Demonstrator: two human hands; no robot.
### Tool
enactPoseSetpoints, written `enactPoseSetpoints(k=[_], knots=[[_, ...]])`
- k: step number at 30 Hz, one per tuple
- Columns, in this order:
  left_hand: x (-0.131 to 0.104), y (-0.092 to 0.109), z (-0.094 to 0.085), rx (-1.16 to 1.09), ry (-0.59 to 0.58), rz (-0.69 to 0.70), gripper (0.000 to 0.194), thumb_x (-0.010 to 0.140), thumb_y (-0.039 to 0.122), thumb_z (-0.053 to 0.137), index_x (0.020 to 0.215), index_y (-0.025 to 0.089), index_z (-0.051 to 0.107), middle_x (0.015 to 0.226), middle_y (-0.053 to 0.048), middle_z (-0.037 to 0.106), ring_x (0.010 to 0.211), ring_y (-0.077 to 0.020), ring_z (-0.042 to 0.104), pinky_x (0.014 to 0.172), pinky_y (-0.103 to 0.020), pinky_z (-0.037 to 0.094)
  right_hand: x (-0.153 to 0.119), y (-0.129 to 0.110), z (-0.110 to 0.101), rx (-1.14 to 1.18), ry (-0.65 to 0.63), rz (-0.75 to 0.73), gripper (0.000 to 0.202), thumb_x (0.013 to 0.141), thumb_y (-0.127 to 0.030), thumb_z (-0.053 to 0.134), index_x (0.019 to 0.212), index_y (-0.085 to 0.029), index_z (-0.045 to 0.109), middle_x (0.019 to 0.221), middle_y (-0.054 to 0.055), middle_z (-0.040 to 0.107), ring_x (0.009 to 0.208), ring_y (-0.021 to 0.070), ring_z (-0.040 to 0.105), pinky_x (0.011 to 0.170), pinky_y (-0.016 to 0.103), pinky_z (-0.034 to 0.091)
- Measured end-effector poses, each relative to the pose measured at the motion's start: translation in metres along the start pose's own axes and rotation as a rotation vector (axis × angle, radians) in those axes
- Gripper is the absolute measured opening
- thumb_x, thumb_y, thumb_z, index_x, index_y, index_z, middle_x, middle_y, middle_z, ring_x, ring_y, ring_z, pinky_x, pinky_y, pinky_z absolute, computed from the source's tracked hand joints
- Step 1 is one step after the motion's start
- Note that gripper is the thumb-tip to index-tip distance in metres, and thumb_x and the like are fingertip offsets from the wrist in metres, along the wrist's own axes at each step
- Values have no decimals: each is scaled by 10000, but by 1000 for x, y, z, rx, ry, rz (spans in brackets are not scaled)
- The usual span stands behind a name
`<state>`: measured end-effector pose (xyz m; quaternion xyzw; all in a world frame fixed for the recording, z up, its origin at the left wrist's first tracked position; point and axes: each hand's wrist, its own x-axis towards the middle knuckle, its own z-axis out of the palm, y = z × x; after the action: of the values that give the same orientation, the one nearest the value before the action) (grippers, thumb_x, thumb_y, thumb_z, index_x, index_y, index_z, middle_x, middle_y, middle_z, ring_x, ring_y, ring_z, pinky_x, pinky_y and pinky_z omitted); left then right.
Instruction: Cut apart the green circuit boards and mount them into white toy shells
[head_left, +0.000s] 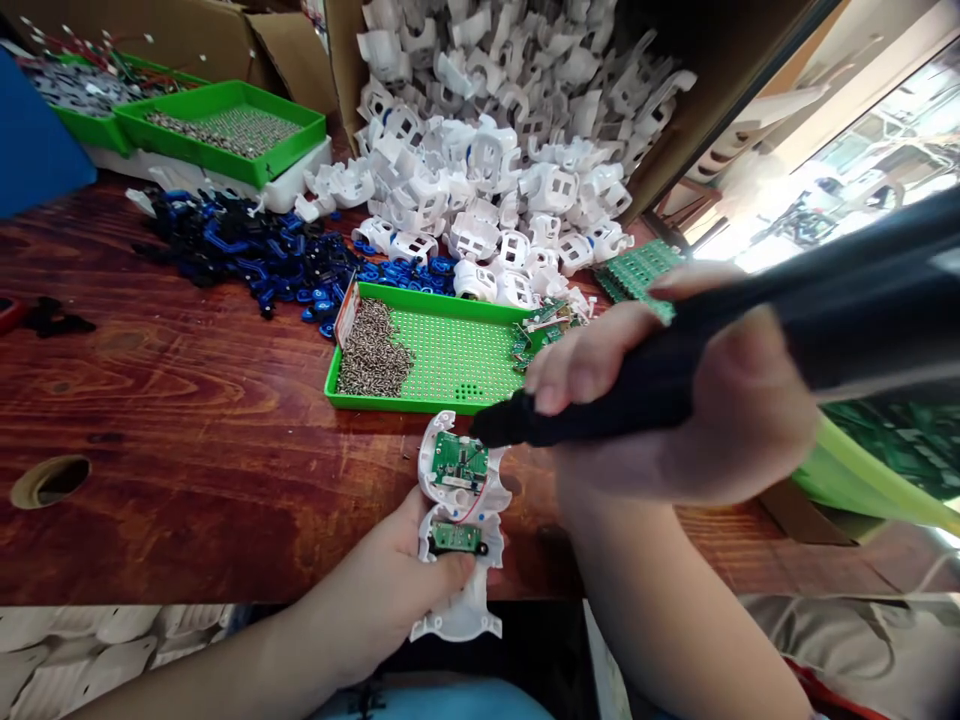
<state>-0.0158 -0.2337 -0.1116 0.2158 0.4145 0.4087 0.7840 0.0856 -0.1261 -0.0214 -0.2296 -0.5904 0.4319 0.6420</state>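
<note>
My left hand (420, 570) grips a white plastic housing (457, 612) at the table's front edge, thumb across its lower half. Inside the housing sit an upper green circuit board (459, 458) and a smaller lower circuit board (456, 538), with a red wire running between them. My right hand (675, 410) is wrapped round a black electric screwdriver (637, 395), held almost level. Its tip is at the upper right edge of the upper board; whether it touches a screw I cannot tell. Just beyond the housing is a green tray (465, 350) with a heap of small screws (371, 350) at its left.
White housings (487, 180) spill from a cardboard box at the back. Blue and black plastic parts (262, 245) lie left of them. Green trays (225, 130) stand at the back left. More circuit boards (637, 270) lie at the right. The table has a round hole (51, 482).
</note>
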Motion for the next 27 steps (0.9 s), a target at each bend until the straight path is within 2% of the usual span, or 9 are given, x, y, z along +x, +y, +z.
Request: enactPoseSetpoints(k=[3,5,10,18,24,27], knots=[[-1,3,2,-60,16,-52,415,707,161,659,1105,213,555,962,-45,654,835,-161,587,763,-274,425,14,17,-9,-56,129,-155,132,805,-381,527,784,-264,468,449,-84,404,335,101,443,347,244,380],[-3,6,3,-83,28,-79,421,691,136,655,1095,206,562,951,-47,657,841,-168,591,765,-275,425,21,35,-16,-73,121,-194,76,804,-302,553,829,-265,491,511,-77,423,371,88,459,362,227,391],[-5,11,7,-150,54,-92,465,612,113,653,1064,195,576,913,-43,674,824,-190,607,735,-272,436,24,63,-23,-148,109,-125,97,779,-298,579,818,-259,499,577,-67,457,393,81,473,359,221,414],[-7,14,11,-153,104,-98,450,598,104,633,1037,195,592,890,-32,682,831,-196,612,745,-275,434,21,66,-23,-203,106,-84,148,769,-361,581,829,-256,495,584,-69,446,406,69,487,376,204,433],[-5,12,6,-120,42,-67,494,639,100,623,1117,207,559,976,-47,670,849,-189,604,761,-273,427,20,71,-23,-198,106,-121,143,769,-331,589,813,-244,483,583,-66,436,400,75,484,371,214,427],[-4,11,5,-150,29,-59,497,648,85,624,1123,209,550,966,-38,667,849,-179,601,753,-258,431,21,62,-23,-192,153,-152,104,783,-294,566,819,-238,487,584,-64,433,393,75,482,367,214,415]])
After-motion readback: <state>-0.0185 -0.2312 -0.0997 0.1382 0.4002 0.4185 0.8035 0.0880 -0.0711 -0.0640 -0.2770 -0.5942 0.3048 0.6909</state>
